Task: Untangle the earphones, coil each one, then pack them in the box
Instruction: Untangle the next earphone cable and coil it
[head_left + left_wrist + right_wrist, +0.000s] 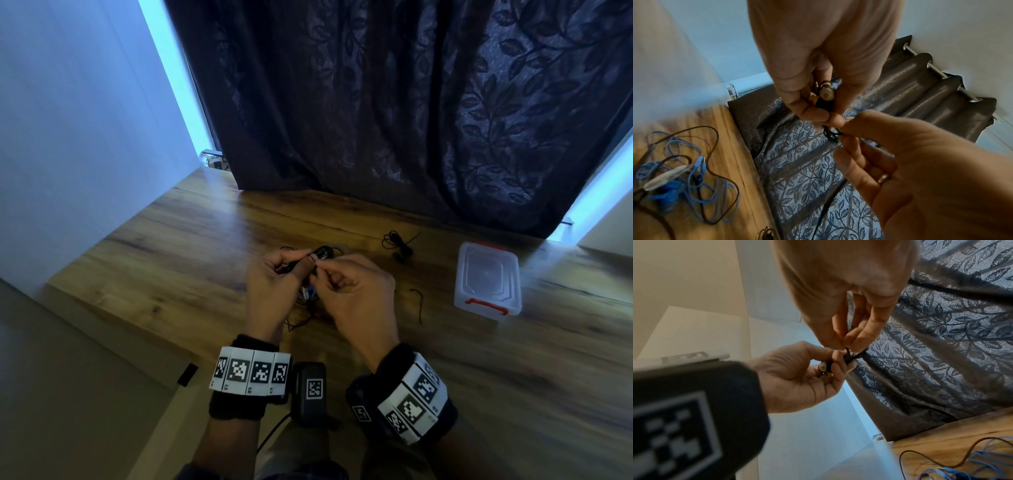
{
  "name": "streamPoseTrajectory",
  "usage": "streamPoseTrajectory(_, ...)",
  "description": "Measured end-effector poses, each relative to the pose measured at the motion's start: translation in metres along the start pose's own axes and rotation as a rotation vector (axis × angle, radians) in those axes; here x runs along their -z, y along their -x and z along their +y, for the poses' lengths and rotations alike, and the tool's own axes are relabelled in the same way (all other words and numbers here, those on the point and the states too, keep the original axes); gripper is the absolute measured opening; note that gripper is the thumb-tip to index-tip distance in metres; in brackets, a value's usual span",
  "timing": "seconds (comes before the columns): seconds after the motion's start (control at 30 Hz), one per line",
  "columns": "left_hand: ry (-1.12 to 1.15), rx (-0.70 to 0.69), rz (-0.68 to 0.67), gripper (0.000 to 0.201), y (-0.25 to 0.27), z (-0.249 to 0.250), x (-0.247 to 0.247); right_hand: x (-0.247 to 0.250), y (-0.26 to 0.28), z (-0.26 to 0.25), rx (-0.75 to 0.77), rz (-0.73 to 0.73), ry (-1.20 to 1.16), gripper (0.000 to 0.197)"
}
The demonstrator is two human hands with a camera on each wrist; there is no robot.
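Note:
A black earphone bundle [321, 254] is held above the table between both hands. My left hand [298, 261] grips it, with a pale round earbud [826, 95] showing between the curled fingers. My right hand [322, 270] pinches the black cord [854, 355] just beside the left fingertips [830, 120]. A tangled blue earphone [674, 178] with a brown-black cord lies on the table under the hands. A second black earphone [397, 245] lies bunched farther back. The clear plastic box [486, 281] with red latches stands to the right, lid on.
The wooden table [171, 246] ends at a wall on the left and a dark leaf-patterned curtain [411, 120] at the back. A loose black cord end [419, 305] lies between my right hand and the box.

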State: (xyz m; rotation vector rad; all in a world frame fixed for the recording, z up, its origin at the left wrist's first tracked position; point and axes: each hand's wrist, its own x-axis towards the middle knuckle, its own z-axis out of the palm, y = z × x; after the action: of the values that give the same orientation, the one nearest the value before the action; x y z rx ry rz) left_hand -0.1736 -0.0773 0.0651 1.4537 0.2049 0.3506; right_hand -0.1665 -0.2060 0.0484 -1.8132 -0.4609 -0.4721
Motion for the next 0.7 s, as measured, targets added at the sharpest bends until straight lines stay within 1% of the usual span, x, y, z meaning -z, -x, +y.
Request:
streamPoseTrajectory(0.17, -0.025, -0.019, 0.016, 0.012, -0.0008, -0.0013, -0.0001, -0.0005, -0.0010, 0.0008, 0.008, -0.010, 0.023, 0.019)
streamPoseTrajectory(0.37, -0.069, -0.040, -0.003, 0.014, -0.0023, -0.0036, 0.0013, 0.0004, -0.0032, -0.0005, 0.010, -0.024, 0.040, 0.018)
streamPoseTrajectory(0.7, -0.052, -0.040, -0.001, 0.013, -0.0031, -0.0049, 0.0023, -0.0003, -0.0023, -0.0005, -0.011, -0.022, 0.047, 0.016)
